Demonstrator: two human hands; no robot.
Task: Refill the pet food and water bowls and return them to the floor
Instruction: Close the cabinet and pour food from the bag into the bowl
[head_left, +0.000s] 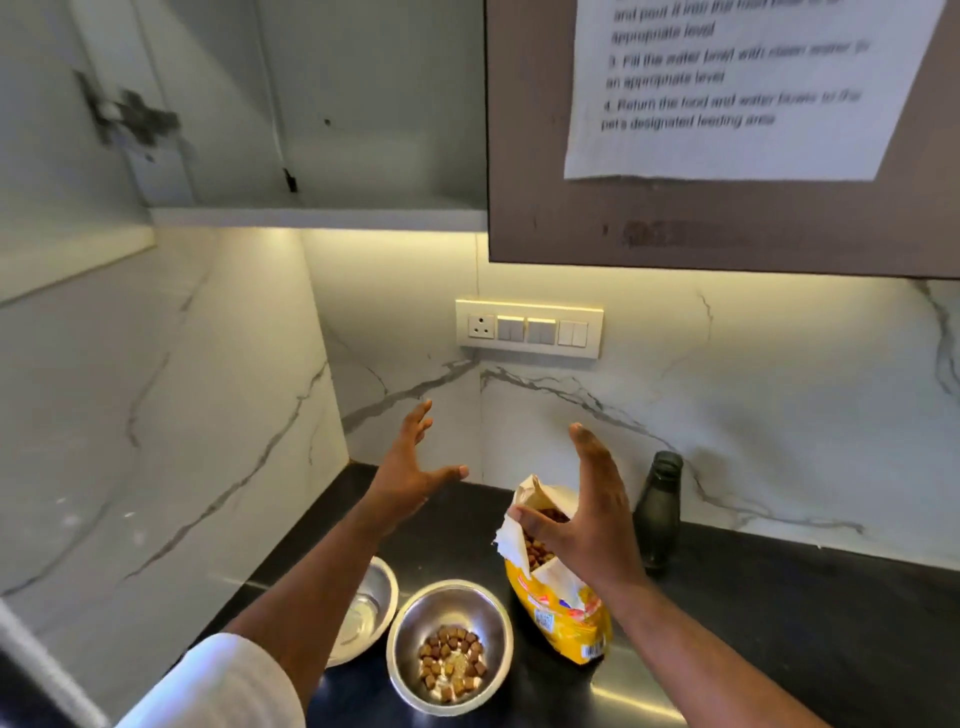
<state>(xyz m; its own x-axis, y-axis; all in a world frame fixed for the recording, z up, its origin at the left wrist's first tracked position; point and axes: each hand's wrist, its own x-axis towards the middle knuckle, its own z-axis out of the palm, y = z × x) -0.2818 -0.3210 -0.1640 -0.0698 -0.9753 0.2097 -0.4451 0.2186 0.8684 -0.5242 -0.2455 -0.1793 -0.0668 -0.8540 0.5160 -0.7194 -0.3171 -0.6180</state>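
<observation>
Both hands hover spread and empty above the black counter (779, 597). The right hand (587, 512) is just over the torn-open kibble bag (563, 603), standing upright behind the partly filled food bowl (451, 647); the left hand (410, 467) is raised beyond the water bowl (366, 608) near the counter's left edge.

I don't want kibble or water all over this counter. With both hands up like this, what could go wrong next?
1. The open food bag stands upright just under the right hand; a careless drop of that hand could tip it and spill kibble.
2. The left forearm crosses above the water bowl; lowering it might knock the rim.
3. The dark bottle stands close behind the bag and could topple if the bag is pushed back.
</observation>
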